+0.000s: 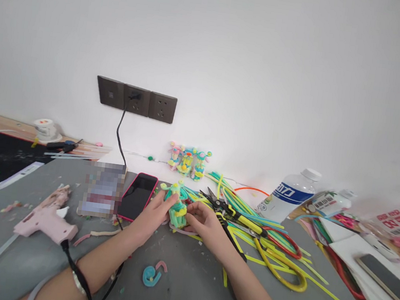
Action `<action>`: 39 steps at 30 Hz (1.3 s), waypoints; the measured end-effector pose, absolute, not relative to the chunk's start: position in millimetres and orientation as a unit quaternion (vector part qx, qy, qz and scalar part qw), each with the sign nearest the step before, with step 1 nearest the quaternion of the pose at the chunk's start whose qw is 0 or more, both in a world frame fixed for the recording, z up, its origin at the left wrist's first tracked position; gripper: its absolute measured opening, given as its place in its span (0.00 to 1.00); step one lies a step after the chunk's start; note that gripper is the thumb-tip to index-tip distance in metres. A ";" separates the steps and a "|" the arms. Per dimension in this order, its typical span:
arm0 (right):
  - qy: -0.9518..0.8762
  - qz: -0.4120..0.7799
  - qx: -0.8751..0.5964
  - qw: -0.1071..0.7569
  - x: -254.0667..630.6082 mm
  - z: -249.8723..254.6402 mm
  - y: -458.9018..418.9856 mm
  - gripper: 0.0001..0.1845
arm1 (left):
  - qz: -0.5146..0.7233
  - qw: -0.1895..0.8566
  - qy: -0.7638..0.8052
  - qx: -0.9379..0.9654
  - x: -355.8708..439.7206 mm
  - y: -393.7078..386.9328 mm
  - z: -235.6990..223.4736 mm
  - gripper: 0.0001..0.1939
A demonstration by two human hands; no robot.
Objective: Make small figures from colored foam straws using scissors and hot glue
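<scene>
My left hand point(153, 212) and my right hand point(207, 222) meet at the middle of the grey table point(186, 281), both closed on a small green and yellow pipe-cleaner figure point(176, 208) that stands between them. The left fingers hold its left side, the right fingertips pinch its lower right. A curled blue and pink piece point(152, 274) lies on the table in front of my arms. Yellow-handled cutters point(236, 214) lie just right of my right hand.
A pink glue gun point(47, 218) with a black cord lies at left, a red-cased phone point(137, 196) behind my left hand. Three finished figures point(188, 161) lean on the wall. Coloured strands point(276, 243), a bottle point(290, 194), white sheets and another phone point(387, 280) crowd the right.
</scene>
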State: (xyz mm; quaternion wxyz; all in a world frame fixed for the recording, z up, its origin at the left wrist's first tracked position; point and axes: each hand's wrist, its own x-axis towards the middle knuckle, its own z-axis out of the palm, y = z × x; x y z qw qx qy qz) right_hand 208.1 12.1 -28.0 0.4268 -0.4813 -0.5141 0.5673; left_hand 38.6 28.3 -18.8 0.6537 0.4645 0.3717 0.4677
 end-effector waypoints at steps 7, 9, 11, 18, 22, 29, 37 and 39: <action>-0.539 0.553 -0.483 0.412 206.4 -25.5 10.4 0.20 | 0.460 0.720 0.364 0.370 40.9 28.7 -16.9 0.20; -0.520 0.569 -0.479 0.420 207.2 -22.9 10.1 0.22 | 0.462 0.724 0.364 0.360 41.4 28.5 -15.4 0.18; -0.501 0.583 -0.472 0.431 207.7 -20.5 9.8 0.24 | 0.464 0.728 0.360 0.353 42.0 28.0 -14.1 0.17; -0.476 0.605 -0.448 0.455 207.4 -17.6 8.4 0.25 | 0.463 0.741 0.340 0.348 43.3 26.6 -8.3 0.15; -0.480 0.590 -0.430 0.486 207.7 -14.9 8.4 0.22 | 0.469 0.735 0.356 0.336 42.8 26.7 -9.5 0.16; -0.527 0.532 -0.422 0.511 208.6 -10.3 9.1 0.18 | 0.448 0.654 0.374 0.482 35.0 34.0 -23.1 0.13; -0.599 0.447 -0.443 0.494 209.7 -15.6 10.5 0.13 | 0.421 0.481 0.421 0.644 26.7 39.7 -18.0 0.09; -0.603 0.442 -0.452 0.487 209.8 -16.8 10.8 0.12 | 0.431 0.475 0.419 0.643 26.0 39.5 -16.8 0.07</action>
